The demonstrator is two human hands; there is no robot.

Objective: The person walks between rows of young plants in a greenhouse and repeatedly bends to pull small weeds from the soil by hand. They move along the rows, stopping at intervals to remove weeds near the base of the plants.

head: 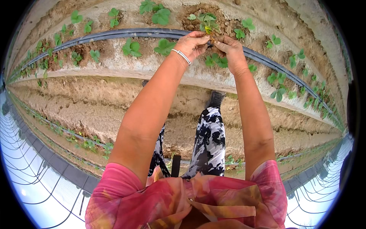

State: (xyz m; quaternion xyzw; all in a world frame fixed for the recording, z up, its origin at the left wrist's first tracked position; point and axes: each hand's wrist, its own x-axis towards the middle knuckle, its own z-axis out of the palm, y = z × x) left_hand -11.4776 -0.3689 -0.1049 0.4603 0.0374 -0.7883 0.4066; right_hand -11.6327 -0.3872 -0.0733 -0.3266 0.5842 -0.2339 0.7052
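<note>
Both hands meet above the raised soil bed, over the black drip irrigation hoses [114,33]. My left hand [192,45], with a silver bracelet at its wrist, pinches a small strawberry seedling [208,29] between thumb and fingertips. My right hand [231,51] grips the brownish stems or roots of the same seedling from the other side. One yellow leaf shows just above the fingers. Greener leaves [208,19] stand behind it over crumbly dug soil [228,25]; whether they belong to the held plant I cannot tell. Soil marks the fingers of my right hand.
Strawberry plants [131,47] line both sides of the hoses, with more leaves [161,16] close to my left hand. The bed's pale edge [206,80] drops to a dirt furrow [183,100]. My dark shoe [216,98] stands there. Another planted row [88,144] runs behind me.
</note>
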